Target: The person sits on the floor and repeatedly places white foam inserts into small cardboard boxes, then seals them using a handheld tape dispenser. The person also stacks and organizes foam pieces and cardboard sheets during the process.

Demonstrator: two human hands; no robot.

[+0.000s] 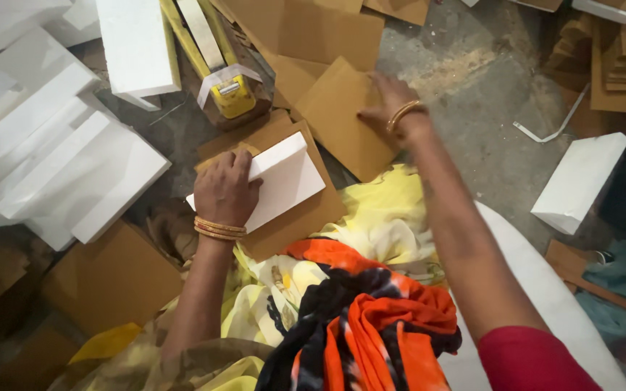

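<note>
Left hand (224, 190) rests flat, fingers extended, on white block (278, 179); right hand (389, 101) presses open-palmed on brown cardboard sheet (342, 119).

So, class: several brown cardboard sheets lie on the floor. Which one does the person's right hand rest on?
The tilted square sheet under the right hand, right of the yellow tape dispenser. The left hand presses a white box on a different sheet.

Hands on white block (282, 181) and cardboard sheet (342, 119)
</note>
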